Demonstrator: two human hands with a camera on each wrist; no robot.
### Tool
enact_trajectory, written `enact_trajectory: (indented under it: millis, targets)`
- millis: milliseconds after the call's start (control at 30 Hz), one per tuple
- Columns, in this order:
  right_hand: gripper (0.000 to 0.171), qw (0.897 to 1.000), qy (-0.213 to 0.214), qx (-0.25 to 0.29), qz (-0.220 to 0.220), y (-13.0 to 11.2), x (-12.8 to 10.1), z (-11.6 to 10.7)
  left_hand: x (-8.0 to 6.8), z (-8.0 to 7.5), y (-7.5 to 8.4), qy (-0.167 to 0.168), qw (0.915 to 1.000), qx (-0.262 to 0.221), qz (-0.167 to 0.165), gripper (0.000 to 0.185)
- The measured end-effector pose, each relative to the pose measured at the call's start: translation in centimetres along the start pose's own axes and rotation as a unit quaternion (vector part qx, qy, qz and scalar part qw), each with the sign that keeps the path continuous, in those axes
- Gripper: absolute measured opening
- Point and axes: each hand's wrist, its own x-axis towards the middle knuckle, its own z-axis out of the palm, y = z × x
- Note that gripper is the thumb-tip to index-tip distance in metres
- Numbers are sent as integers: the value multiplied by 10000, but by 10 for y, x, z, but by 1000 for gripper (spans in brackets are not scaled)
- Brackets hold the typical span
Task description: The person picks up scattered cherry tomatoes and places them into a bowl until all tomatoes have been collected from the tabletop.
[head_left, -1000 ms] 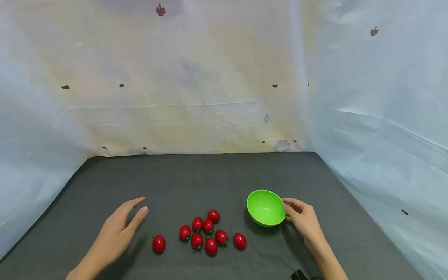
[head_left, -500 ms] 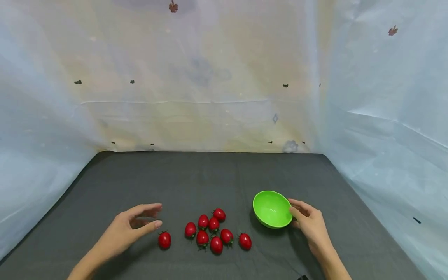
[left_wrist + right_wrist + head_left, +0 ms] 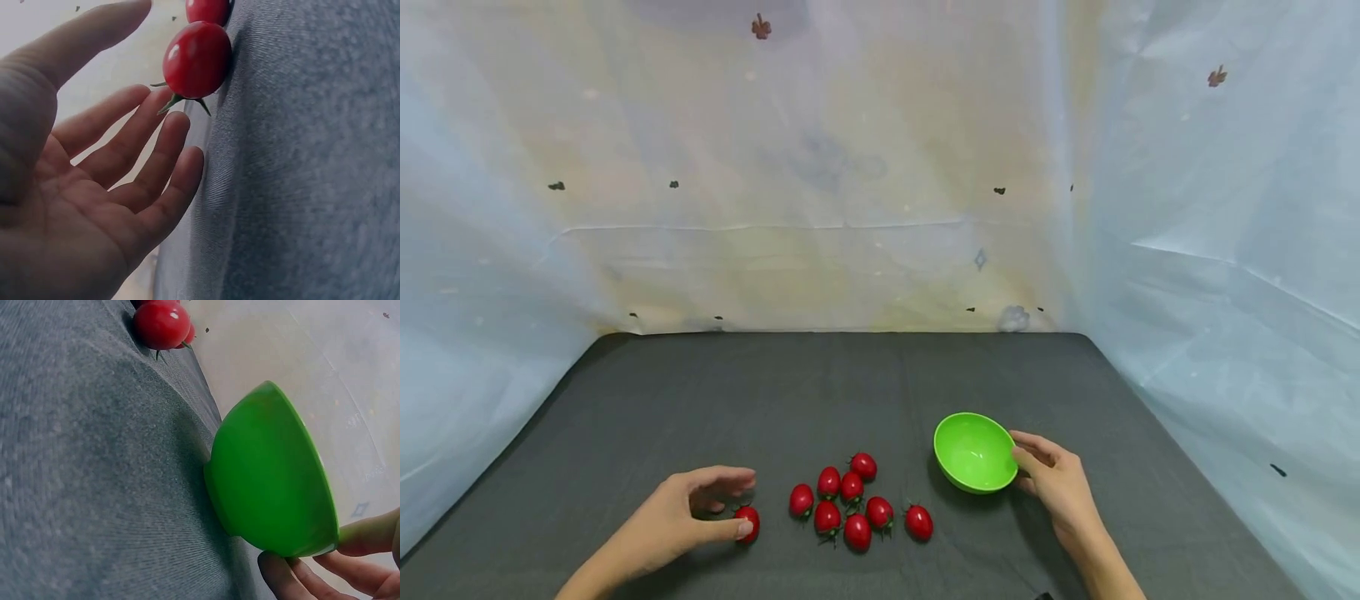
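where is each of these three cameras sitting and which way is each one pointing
Head: on the head, looking forward and down at the dark table; both forearms show.
Left wrist: by the left hand, facing a cherry tomato; open fingers show.
Right wrist: by the right hand, facing the green bowl; fingertips show.
Shared: bowl appears in head and right-wrist views.

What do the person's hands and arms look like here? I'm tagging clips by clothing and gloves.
Both are bare: the left hand and the right hand wear no gloves, and no rings or sleeves show on the forearms in the head view. The nails look short and unpainted. A small dark object shows at the bottom edge by the right forearm; what it is cannot be told.
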Motion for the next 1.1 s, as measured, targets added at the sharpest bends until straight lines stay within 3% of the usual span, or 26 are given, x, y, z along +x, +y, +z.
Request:
enact_trajectory:
  millis: [233, 833, 1100]
  targets:
    - [40, 10000, -6, -10, 61, 2, 2, -2, 5, -3, 0, -295, 9991, -93, 302, 56]
    - [37, 9997, -105, 227, 37, 2, 2, 3, 1, 2, -6, -399, 9980, 478, 125, 54]
    - [35, 9996, 14, 285, 14, 3, 2, 2, 6, 5, -7, -472, 9971, 585, 103, 53]
